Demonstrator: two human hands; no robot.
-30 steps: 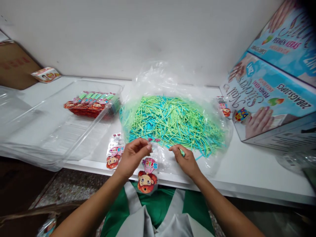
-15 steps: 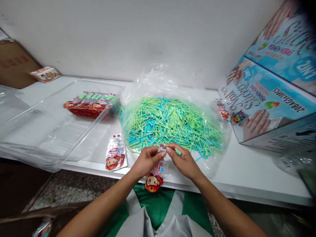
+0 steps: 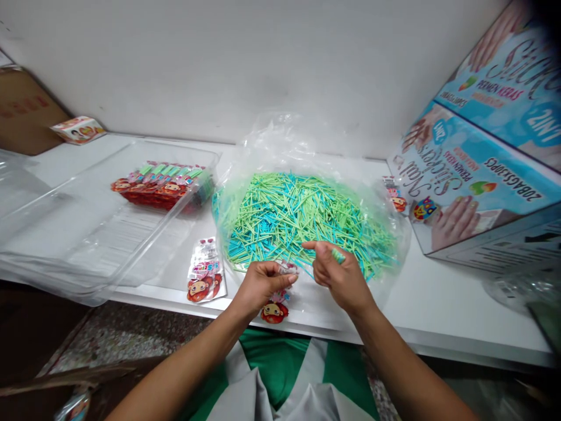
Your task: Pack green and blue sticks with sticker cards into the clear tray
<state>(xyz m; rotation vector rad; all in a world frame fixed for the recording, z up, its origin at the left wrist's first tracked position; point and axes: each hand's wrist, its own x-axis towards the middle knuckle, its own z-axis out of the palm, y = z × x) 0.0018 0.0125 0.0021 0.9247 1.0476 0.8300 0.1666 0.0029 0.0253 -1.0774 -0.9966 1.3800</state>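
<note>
My left hand (image 3: 263, 283) pinches the top of a small printed sachet (image 3: 274, 311), which hangs near the table edge with its red-haired cartoon figure downward. To its right, my right hand (image 3: 344, 280) is curled round a small bundle of green sticks (image 3: 338, 255), whose ends poke out by the thumb. The right index finger points left over a large heap of thin green and blue sticks (image 3: 302, 213). This heap lies in an open clear plastic bag (image 3: 280, 137). Left of my hands, flat silvery sachets (image 3: 205, 270) lie on the table.
At left, a clear plastic tray (image 3: 109, 278) holds a stack of filled sachets (image 3: 160, 186). Large blue printed boxes (image 3: 491, 164) stand at right, near a loose sachet (image 3: 395, 196). A brown carton (image 3: 26, 111) and a small printed box (image 3: 79, 130) are at the far left.
My right hand has come away from the sachet's top and moved right, its index finger now extended. The left hand keeps the sachet, which has risen slightly.
</note>
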